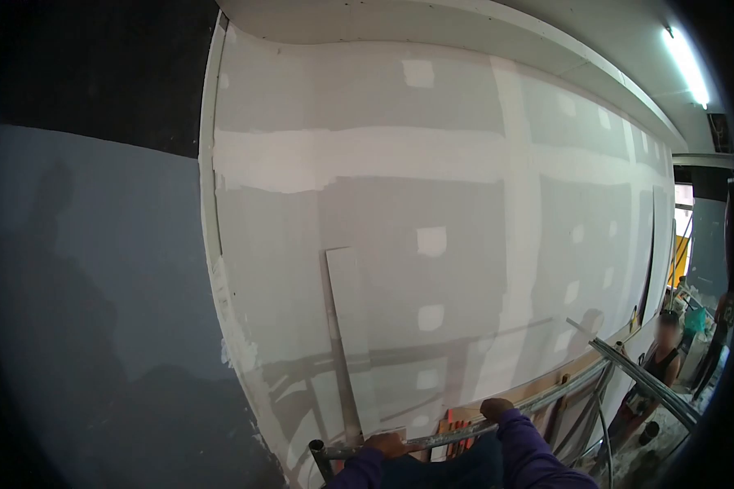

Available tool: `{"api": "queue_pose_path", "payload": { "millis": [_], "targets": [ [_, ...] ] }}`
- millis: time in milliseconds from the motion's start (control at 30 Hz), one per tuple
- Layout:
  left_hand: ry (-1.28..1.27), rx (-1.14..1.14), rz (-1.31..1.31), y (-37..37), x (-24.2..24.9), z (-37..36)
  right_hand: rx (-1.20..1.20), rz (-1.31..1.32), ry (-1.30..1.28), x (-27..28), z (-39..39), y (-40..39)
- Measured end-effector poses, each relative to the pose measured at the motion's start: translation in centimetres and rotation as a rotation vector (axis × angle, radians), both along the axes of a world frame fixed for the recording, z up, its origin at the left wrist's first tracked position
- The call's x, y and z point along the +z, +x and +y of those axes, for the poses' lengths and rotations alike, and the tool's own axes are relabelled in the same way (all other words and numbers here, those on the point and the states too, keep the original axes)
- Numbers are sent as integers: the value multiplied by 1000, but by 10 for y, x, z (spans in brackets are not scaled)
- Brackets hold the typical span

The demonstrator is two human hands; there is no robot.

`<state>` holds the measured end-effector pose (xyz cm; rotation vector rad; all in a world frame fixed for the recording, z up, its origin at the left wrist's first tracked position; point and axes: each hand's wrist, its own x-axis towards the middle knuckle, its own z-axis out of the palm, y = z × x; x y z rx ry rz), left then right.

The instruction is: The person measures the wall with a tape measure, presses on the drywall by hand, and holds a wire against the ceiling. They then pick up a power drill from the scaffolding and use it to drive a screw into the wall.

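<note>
My left hand (387, 444) is closed around a metal scaffold rail (581, 380), close to its corner post (321, 460). Farther right along the same rail, the fist of my right hand (496, 409) grips it from above. Purple sleeves cover both of my arms. Below and between my hands, several orange-red items (457, 428) show behind the rail; I cannot make out what they are. Past my left hand, a narrow board (349, 326) leans upright against the plasterboard wall (481, 212).
Long metal profiles (648, 379) lie across the rail at the right. A person (661, 367) stands lower down beyond them, amid clutter on the floor. The wall on the left is painted grey (98, 269). A tube light (687, 67) shines on the ceiling.
</note>
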<state>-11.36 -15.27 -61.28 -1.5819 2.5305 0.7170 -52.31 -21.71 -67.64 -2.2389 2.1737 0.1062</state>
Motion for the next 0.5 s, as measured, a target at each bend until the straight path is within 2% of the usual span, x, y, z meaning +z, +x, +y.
{"api": "queue_pose_path", "payload": {
  "millis": [133,233,400,500],
  "targets": [
    [-23,-5,26,-3,0,3,69,90,-10,6,7,3],
    [56,-22,-21,-2,12,10,125,58,-108,-48,-29,-24],
    [15,-38,-63,-6,14,8,-38,-82,-90,32,32,20],
    [27,-22,-82,-9,25,13,-70,-117,-113,21,27,17]
  ]
}}
